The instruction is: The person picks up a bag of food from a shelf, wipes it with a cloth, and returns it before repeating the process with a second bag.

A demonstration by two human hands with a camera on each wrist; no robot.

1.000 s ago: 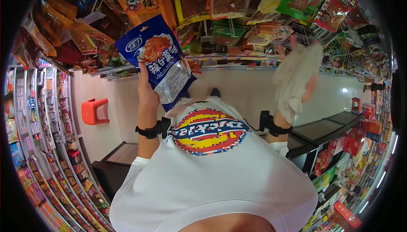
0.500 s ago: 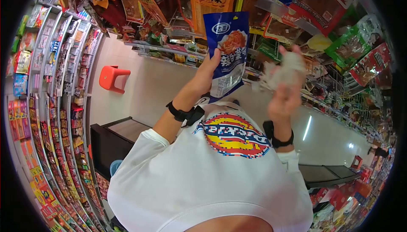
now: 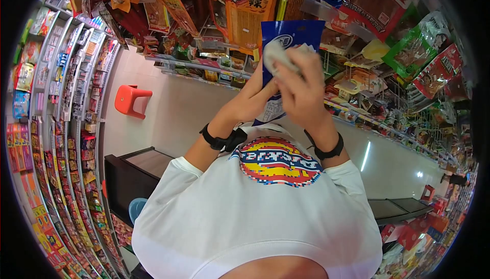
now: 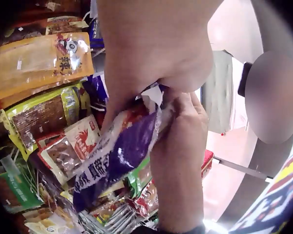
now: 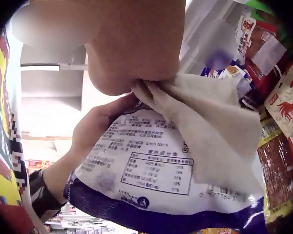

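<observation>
Holding: left hand [image 3: 253,95] grips the blue snack packet [image 3: 292,30] by its lower part, fingers curled round the edge.
Packet position: raised in front of the rack of hanging goods, roughly upright, just below and right of the orange packet [image 3: 250,8] on its hook.
Pressing: right hand [image 3: 302,87] has its fingers curled round a bunched white cloth [image 3: 278,54] and holds it against the packet's upper part.
Cloth contact: the right wrist view shows the cloth lying on the packet's white printed back, touching it beside the nutrition panel.
Surroundings: orange stool [image 3: 130,100] on the floor, far left; stocked shelves [image 3: 56,126] along the left; white T-shirt [image 3: 245,212] nearest the camera.
</observation>
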